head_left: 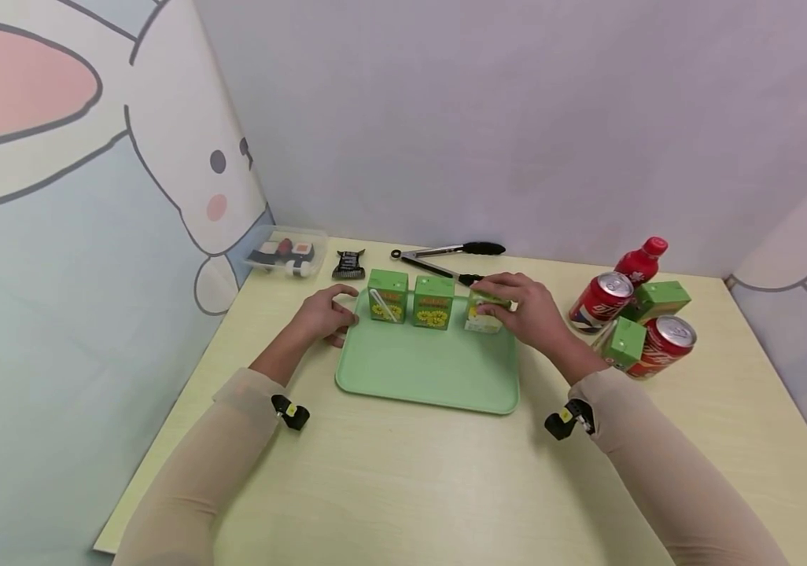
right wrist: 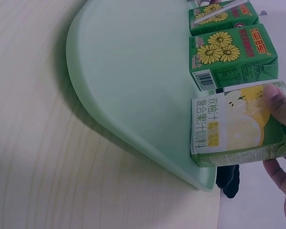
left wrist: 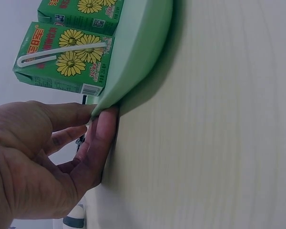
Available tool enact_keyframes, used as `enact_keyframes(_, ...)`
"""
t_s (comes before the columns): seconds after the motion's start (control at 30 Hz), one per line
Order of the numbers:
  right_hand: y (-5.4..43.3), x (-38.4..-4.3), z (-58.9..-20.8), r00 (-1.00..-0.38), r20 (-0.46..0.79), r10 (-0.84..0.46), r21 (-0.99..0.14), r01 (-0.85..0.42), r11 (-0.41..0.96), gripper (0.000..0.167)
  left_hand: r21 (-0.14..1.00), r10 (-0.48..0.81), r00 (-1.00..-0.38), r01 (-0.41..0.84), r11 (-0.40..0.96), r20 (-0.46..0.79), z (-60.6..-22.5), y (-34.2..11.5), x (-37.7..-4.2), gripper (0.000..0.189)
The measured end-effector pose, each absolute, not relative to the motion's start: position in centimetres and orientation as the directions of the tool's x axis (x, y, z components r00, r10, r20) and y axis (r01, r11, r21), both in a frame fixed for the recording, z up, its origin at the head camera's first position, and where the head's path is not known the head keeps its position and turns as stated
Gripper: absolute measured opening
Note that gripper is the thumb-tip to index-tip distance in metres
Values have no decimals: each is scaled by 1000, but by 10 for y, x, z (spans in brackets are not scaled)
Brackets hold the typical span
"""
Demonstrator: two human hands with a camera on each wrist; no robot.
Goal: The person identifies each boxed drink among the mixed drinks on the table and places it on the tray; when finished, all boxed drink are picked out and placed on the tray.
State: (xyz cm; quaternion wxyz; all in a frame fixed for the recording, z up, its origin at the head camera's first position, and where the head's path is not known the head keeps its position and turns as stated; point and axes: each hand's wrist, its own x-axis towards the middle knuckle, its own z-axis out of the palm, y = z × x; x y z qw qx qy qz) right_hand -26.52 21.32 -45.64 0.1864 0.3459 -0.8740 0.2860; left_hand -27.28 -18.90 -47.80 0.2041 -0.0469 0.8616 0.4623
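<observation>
My left hand (head_left: pixel 324 314) pinches the rim of a light green tray (head_left: pixel 425 365) at its far left corner; the left wrist view has the thumb above the rim and fingers beneath. At the tray's far right corner, my right hand (head_left: pixel 529 311) grips a juice carton (right wrist: pixel 231 121) with a pale yellow and white front, its base at the tray floor. Two green drink cartons with yellow flowers stand upright along the far side: the left carton (head_left: pixel 387 297) has a white straw on its front, the middle carton (head_left: pixel 434 303) is beside the gripped one.
Behind the tray lie black-handled tongs (head_left: pixel 446 258) and a small black packet (head_left: pixel 350 264). A clear plastic box (head_left: pixel 289 250) with sushi-like pieces sits far left. Red cans (head_left: pixel 603 300), a red bottle (head_left: pixel 643 261) and green cartons (head_left: pixel 661 299) cluster by my right forearm. Walls border the table.
</observation>
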Motion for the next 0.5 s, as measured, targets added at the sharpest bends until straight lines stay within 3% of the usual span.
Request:
enact_keyframes(0.23, 215, -265, -454, -735, 466, -493, -416, -673, 611, 44, 777, 102, -913, -273, 568, -395, -475, -187, -271, 60)
enact_keyframes(0.5, 221, -266, -438, -768, 310, -561, -457, -638, 620, 46, 771, 90, -910, -286, 569, -404, -477, -187, -273, 60)
